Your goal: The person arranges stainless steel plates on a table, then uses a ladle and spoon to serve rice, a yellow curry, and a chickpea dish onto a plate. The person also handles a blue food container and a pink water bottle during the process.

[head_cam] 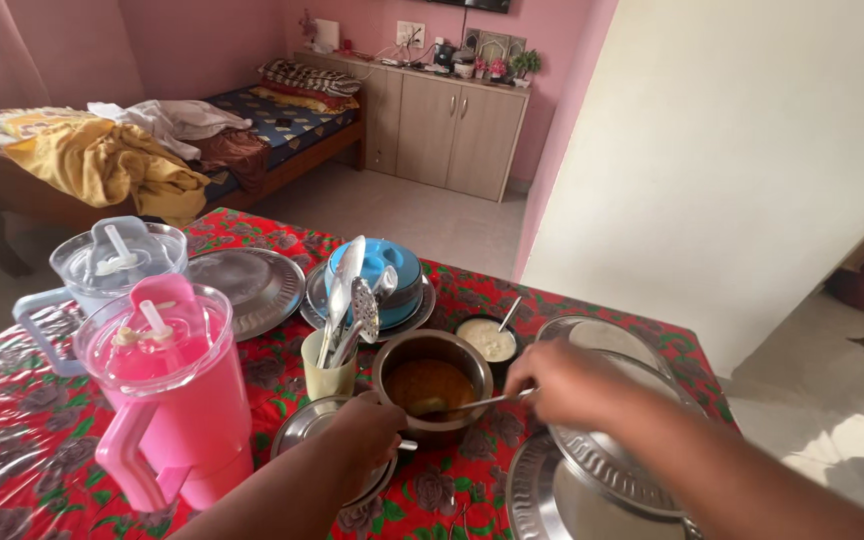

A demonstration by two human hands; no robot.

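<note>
The right hand [562, 383] pinches the handle end of a steel ladle [467, 404], fingers closed on it; the handle's long axis runs from the hand toward nine o'clock, its bowl sunk in the brown curry inside the steel pot [434, 385] mid-table. The left hand [364, 432] sits at the pot's seven o'clock, touching the rim; whether its fingers grip cannot be seen. At the pot's one o'clock a small bowl [489, 340] holds a white sauce and a spoon. At ten o'clock a yellowish cup [329, 377] holds utensils. A pink jug [174, 400] stands farther left on the table [12, 440].
</note>
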